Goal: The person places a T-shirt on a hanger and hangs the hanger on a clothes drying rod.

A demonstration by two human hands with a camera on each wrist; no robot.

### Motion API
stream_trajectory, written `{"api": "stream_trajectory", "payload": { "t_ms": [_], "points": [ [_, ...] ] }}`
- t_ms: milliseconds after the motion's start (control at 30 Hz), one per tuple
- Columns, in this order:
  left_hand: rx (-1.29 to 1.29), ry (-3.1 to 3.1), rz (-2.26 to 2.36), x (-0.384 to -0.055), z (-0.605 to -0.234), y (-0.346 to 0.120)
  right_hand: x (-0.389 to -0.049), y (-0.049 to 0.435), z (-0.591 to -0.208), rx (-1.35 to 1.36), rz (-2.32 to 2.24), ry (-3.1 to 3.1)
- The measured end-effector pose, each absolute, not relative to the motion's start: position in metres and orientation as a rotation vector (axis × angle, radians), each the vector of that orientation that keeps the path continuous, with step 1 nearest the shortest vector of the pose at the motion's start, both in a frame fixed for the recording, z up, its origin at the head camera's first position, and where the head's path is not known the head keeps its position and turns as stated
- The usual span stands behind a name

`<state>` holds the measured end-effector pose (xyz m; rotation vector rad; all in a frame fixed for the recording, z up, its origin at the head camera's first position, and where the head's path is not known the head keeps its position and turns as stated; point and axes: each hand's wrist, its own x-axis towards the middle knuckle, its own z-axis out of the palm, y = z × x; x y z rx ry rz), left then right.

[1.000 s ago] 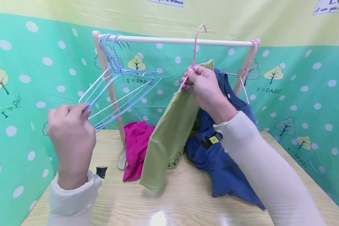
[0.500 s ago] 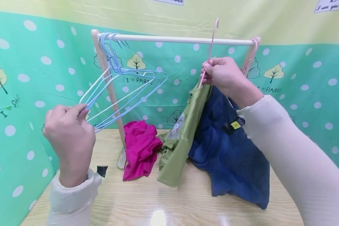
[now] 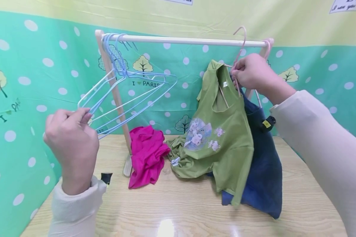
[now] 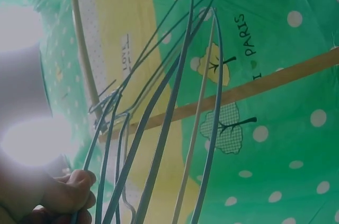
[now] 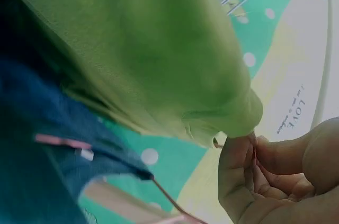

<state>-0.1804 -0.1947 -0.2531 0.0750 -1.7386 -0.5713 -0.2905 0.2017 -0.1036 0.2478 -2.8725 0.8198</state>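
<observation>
Pinching the pink hanger (image 3: 237,56) below its hook (image 3: 245,33), the right hand (image 3: 252,73)'s grip presumably leaves that hook free near the rail (image 3: 181,40); the green printed shirt (image 3: 229,131) drapes beneath, overlapping the navy garment (image 3: 265,168). The left hand (image 3: 72,133)'s grip holds blue hangers (image 4: 170,106), probably for clearance.

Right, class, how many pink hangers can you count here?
2. One hanger is in the green shirt, held by the right hand; the other hanger is on the right end of the rail, bearing the blue garment. Others may be hidden.
</observation>
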Motion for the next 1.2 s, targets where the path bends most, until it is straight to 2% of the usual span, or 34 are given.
{"api": "stream_trajectory", "payload": {
  "t_ms": [200,533,1200],
  "points": [
    [0.057,-1.737,-0.546,-0.182,-0.253,-0.195,-0.294,0.213,-0.099,0.246,0.48,-2.85],
    [0.061,-1.694,-0.566,-0.185,-0.253,-0.196,-0.291,0.217,-0.098,0.073,0.269,-2.894],
    [0.046,-1.649,-0.595,-0.185,-0.253,-0.198,-0.286,0.21,-0.121,0.139,-0.055,-2.85]
  ]
}}
